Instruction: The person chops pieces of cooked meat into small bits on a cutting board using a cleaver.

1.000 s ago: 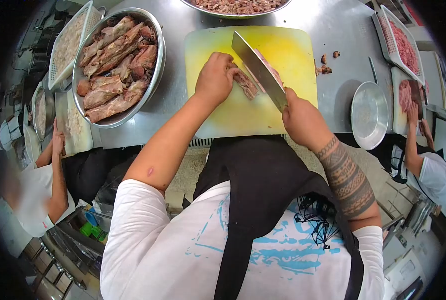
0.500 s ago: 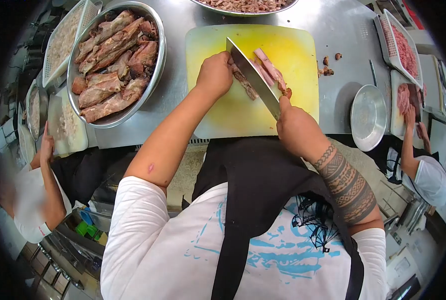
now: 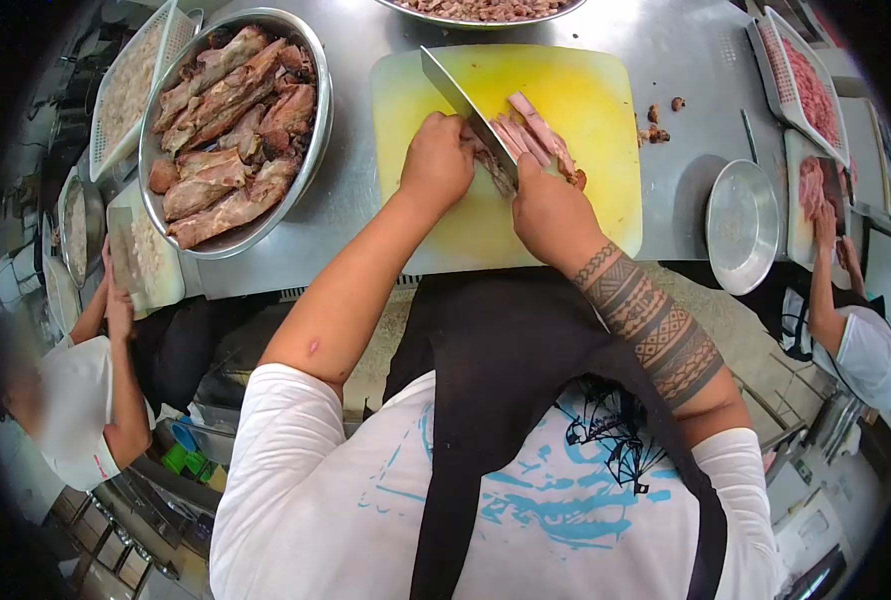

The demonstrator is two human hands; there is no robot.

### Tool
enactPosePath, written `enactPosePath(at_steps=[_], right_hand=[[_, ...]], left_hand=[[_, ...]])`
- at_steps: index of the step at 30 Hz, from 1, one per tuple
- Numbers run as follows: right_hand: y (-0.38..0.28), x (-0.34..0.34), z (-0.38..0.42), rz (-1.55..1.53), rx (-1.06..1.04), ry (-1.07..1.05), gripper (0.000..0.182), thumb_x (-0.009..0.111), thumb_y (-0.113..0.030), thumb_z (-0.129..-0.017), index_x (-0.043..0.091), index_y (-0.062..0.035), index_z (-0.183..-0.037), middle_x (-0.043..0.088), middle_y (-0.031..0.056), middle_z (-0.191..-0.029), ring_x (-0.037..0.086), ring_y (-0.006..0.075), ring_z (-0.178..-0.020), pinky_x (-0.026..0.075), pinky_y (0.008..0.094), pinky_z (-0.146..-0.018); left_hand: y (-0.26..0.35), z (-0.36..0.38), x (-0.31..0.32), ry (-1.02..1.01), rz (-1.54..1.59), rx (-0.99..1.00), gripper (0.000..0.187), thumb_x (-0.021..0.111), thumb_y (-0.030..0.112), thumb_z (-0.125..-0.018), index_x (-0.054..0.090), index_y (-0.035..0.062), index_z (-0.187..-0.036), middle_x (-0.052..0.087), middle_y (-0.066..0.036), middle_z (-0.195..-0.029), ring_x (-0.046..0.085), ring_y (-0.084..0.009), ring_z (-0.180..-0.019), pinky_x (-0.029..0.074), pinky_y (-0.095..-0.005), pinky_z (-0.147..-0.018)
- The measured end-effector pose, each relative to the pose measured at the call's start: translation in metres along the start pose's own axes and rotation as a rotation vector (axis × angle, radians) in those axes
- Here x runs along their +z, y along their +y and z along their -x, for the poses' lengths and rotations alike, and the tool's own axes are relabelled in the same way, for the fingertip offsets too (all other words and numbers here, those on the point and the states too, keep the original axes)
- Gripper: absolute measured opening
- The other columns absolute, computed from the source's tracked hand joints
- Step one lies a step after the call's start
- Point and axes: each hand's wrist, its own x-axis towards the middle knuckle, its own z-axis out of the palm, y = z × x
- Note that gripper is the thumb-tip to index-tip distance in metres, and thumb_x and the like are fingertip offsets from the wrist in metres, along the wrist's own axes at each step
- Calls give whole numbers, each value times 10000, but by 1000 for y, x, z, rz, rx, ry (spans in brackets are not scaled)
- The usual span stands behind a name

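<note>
A broad-bladed cleaver (image 3: 462,102) slants across the yellow cutting board (image 3: 591,235). My right hand (image 3: 558,212) is closed around its handle at the lower right. My left hand (image 3: 437,160) has its fingers curled onto a piece of cooked meat (image 3: 499,176), close to the left face of the blade. The fingers and the blade's edge partly hide that piece. Against the other side of the blade lie several cut meat strips (image 3: 538,128), pinkish with a browned end.
On the left stands a steel bowl (image 3: 318,140) of large browned meat pieces; another bowl (image 3: 486,22) of chopped meat is at the top. Meat scraps (image 3: 654,133) and a shallow metal pan (image 3: 742,228) lie to the right. Co-workers (image 3: 76,400) (image 3: 856,340) stand at both sides.
My right hand and the cleaver have moved left, nearer my left hand. More strips show to the right of the blade. The left co-worker's hands have shifted.
</note>
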Motion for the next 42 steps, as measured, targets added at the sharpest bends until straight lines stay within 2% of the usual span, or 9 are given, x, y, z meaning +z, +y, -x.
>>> enactPosePath(at_steps=[3, 8, 11, 23, 29, 32, 36, 39, 42], right_hand=[[9, -15, 19, -12, -29, 41, 165, 507, -74, -946, 507, -23, -1103, 701, 275, -808, 698, 492, -796, 551, 586, -749], [28, -47, 63, 125, 44, 72, 251, 533, -66, -933, 500, -18, -1177, 689, 238, -770, 689, 463, -757, 545, 559, -687], [41, -39, 70, 214, 9, 98, 247, 546, -67, -928, 502, -16, -1166, 682, 212, -739, 696, 423, -721, 549, 527, -645], [9, 5, 63, 127, -103, 19, 155, 565, -69, -921, 505, -14, -1053, 692, 192, -728, 714, 407, -696, 569, 505, -629], [22, -32, 78, -61, 7, 20, 178, 567, -86, -937, 484, 12, -1059, 678, 248, -769, 687, 467, -763, 555, 553, -713], [38, -43, 87, -170, 103, 86, 196, 563, -85, -948, 471, 40, -1067, 668, 290, -820, 670, 493, -802, 544, 560, -739], [47, -51, 86, -429, 259, 61, 212, 550, -77, -959, 455, 76, -1071, 651, 339, -888, 650, 526, -857, 533, 564, -771], [57, -36, 86, -333, 253, 161, 220, 558, -89, -960, 458, 76, -1065, 649, 336, -881, 653, 524, -860, 529, 568, -773], [66, -39, 86, -194, 268, 164, 227, 561, -99, -963, 463, 66, -1084, 659, 329, -886, 658, 520, -863, 529, 573, -777]], left_hand=[[9, 5, -11, 64, -79, -49, 213, 723, 132, -872, 677, 0, -1032, 642, -258, -1208, 619, -433, -1120, 498, -501, -977], [-16, 1, 4, 170, -87, 179, 633, 737, 209, -906, 500, -28, -1442, 504, -290, -1497, 470, -431, -1409, 360, -496, -1196], [-10, 2, 21, 40, -71, 173, 632, 684, 214, -966, 463, -25, -1508, 452, -283, -1561, 416, -400, -1476, 308, -483, -1242], [-5, 49, 43, 251, -97, 103, 618, 559, 177, -1001, 363, -136, -1496, 372, -381, -1543, 359, -522, -1445, 252, -570, -1235], [10, 38, 16, 301, -180, 86, 515, 612, 225, -1002, 521, -69, -1414, 509, -311, -1452, 439, -498, -1386, 345, -543, -1183], [38, 5, 2, 263, -105, 212, 354, 705, 216, -945, 669, 46, -1254, 610, -195, -1289, 568, -413, -1230, 454, -482, -1078], [52, -43, 26, 96, -113, 398, 340, 735, 205, -914, 693, 86, -1230, 616, -181, -1239, 626, -403, -1106, 527, -473, -982], [58, -59, 31, -186, -319, 281, 356, 746, 205, -904, 693, 85, -1234, 620, -183, -1176, 635, -398, -1088, 540, -479, -956], [59, -64, 29, -218, -351, 325, 359, 744, 211, -903, 694, 84, -1235, 618, -186, -1117, 642, -398, -1075, 547, -482, -935]])
